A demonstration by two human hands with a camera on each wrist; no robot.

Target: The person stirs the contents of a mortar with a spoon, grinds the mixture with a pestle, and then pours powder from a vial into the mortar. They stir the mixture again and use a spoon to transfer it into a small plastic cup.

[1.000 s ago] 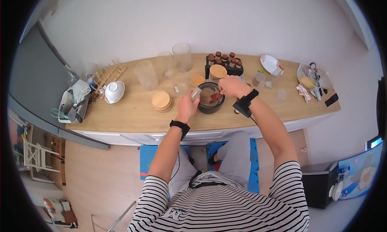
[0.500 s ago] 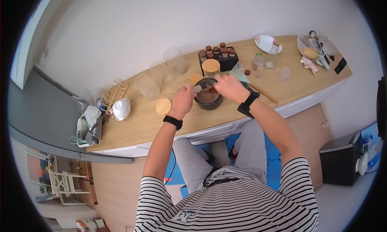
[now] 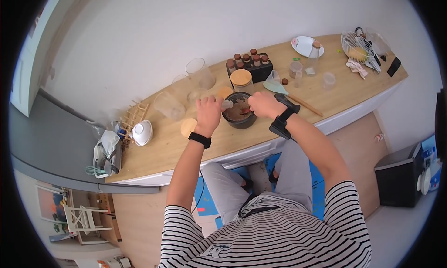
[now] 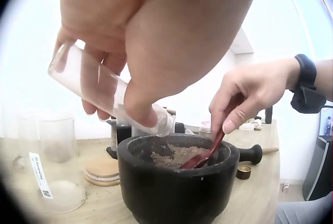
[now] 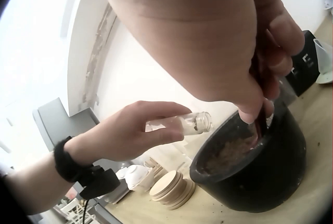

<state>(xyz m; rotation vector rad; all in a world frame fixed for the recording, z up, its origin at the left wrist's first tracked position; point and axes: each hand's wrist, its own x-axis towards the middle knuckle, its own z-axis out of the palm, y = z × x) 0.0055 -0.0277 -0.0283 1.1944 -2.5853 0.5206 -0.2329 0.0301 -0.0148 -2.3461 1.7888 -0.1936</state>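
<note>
The glass bottle [image 5: 195, 122] is in my left hand [image 5: 122, 130], tilted, with its open mouth pointing down to the rim of the black bowl [image 4: 177, 193]; if glass and rim touch, I cannot tell. My left hand is closed round the body, thumb on one side and fingers on the other. I judge this bottle light but fragile, and smooth glass can slip, so I should hold it at the middle, firmly without squeezing, and not knock the neck.

My right hand [image 4: 255, 91] pinches the handle of the red spoon [image 4: 210, 152], whose end lies in the brown ground stuff [image 4: 179, 154] inside the bowl. The spoon looks stiff and light; the upper handle is the good place. The stuff seems loose and crumbly. The bowl stands on the counter [image 3: 163, 147], probably heavy and steady, best taken by both sides.
</note>
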